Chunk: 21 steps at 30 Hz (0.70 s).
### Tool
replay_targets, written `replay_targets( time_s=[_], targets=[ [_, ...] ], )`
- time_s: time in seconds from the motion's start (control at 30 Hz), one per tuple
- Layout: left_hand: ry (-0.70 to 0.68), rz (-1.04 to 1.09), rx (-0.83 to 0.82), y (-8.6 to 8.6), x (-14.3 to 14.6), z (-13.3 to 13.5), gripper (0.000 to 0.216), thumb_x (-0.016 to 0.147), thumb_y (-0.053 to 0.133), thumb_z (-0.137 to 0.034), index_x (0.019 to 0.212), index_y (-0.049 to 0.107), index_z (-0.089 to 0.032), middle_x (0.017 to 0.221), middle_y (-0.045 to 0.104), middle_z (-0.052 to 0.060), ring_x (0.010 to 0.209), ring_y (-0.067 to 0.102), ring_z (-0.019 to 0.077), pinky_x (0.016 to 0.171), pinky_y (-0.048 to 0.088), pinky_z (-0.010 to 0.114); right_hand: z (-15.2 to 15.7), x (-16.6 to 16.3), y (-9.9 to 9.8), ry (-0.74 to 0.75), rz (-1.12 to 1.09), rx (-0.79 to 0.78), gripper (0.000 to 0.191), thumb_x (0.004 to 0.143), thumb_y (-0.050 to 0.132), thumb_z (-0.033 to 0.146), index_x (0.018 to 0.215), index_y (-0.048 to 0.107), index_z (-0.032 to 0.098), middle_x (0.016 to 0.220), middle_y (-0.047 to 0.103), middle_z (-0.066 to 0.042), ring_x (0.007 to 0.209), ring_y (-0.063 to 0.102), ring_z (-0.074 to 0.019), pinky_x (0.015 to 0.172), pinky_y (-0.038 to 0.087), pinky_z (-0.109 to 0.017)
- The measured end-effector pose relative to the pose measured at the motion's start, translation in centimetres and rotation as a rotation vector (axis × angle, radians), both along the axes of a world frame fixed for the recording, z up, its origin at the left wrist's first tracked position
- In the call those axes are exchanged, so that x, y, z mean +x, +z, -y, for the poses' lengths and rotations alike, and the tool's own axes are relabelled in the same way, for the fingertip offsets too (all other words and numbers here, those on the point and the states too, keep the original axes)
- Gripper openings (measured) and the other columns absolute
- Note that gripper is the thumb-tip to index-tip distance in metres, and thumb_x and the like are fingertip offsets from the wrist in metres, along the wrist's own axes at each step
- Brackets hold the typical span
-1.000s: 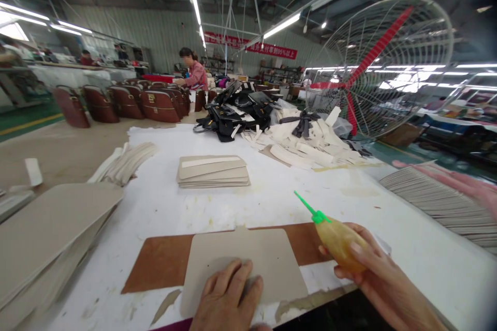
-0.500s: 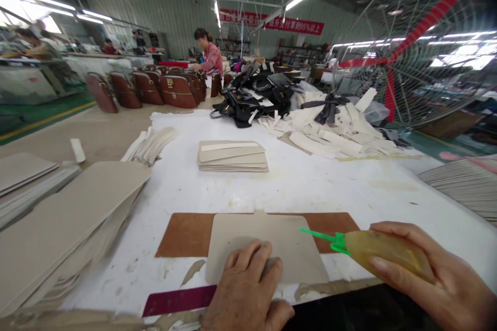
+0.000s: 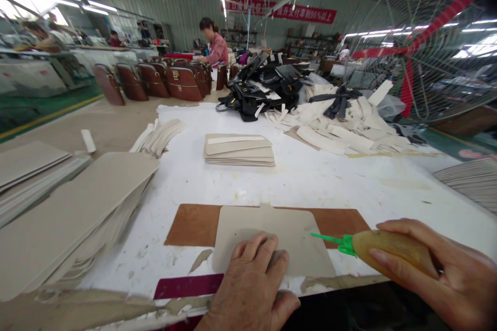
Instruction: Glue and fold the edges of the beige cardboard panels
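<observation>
Head view: our left hand (image 3: 252,284) is at bottom centre, palm down, fingers extended away from us and laid flat on the near edge of the grey panel (image 3: 272,238). Grip released: nothing grasped, only pressing on the panel.

The panel lies on a brown sheet (image 3: 190,225) at the near edge of the white counter (image 3: 310,176), directly in front of us. A maroon strip (image 3: 186,286) sits just left of the hand at the counter's lip.

Our right hand (image 3: 438,274) is at bottom right, wrist low, with digits above and below the yellow squeeze bottle (image 3: 392,253). Grip clenched round the bottle's body. The bottle is nearly horizontal, and its green nozzle (image 3: 330,241) points left with the tip over the panel's right end. We can't tell if the tip touches.

The hands are apart, with the panel between them.

Around them:
- A small stack of grey panels (image 3: 238,150) mid-counter.
- A big stack of boards (image 3: 77,217) to the left.
- Black bags (image 3: 260,90) and a pile of white strips (image 3: 341,129) at the far end.
- A caged fan (image 3: 427,46) on the right.
- A person in a pink top (image 3: 217,49) working by a row of brown bags (image 3: 182,83) in the background.
</observation>
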<state>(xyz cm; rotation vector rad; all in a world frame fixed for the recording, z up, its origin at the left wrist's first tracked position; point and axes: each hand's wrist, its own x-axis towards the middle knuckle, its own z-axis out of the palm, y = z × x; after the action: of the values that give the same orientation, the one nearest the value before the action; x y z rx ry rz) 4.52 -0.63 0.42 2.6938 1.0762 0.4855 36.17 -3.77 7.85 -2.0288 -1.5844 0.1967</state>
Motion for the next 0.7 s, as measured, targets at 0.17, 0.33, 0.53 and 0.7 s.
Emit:
replay_targets(
  time_s=[0.17,0.33,0.53,0.7],
  targets=[
    [-0.001,-0.01,-0.065,0.3,0.0,-0.1,0.055,0.104,0.064,-0.058,0.144,0.064,-0.02,0.156,0.06,0.015,0.142,0.054,0.039,0.112,0.053,0.061,0.1,-2.5,1.9,-0.03,-0.057,-0.059,0.06,0.079,0.061,0.09,0.092,0.071,0.033,0.083,0.072,0.004,0.075,0.064,-0.0245,0.072,0.047,-0.04],
    [-0.001,-0.019,-0.064,0.5,0.1,0.0,0.055,0.105,0.063,-0.057,0.145,0.064,-0.02,0.156,0.06,0.015,0.141,0.054,0.0393,0.112,0.054,0.06,0.1,-3.3,2.5,-0.008,-0.095,-0.101,0.063,0.076,0.063,0.093,0.093,0.069,0.033,0.081,0.071,0.004,0.076,0.063,-0.0264,0.074,0.046,-0.042],
    [-0.001,-0.003,-0.046,0.5,0.1,0.1,0.055,0.105,0.062,-0.058,0.144,0.064,-0.02,0.154,0.061,0.015,0.141,0.055,0.0392,0.111,0.054,0.061,-0.6,-0.7,0.9,0.068,0.003,-0.106,0.059,0.078,0.066,0.09,0.093,0.072,0.034,0.08,0.073,0.002,0.068,0.066,-0.0252,0.062,0.052,-0.039],
    [-0.006,0.005,-0.04,0.5,0.2,0.1,0.054,0.104,0.064,-0.057,0.143,0.064,-0.019,0.154,0.06,0.015,0.141,0.054,0.039,0.11,0.055,0.061,-1.1,0.3,0.0,0.08,0.024,-0.118,0.057,0.08,0.065,0.089,0.095,0.073,0.035,0.079,0.074,0.003,0.066,0.067,-0.0246,0.057,0.054,-0.037]
  ],
)
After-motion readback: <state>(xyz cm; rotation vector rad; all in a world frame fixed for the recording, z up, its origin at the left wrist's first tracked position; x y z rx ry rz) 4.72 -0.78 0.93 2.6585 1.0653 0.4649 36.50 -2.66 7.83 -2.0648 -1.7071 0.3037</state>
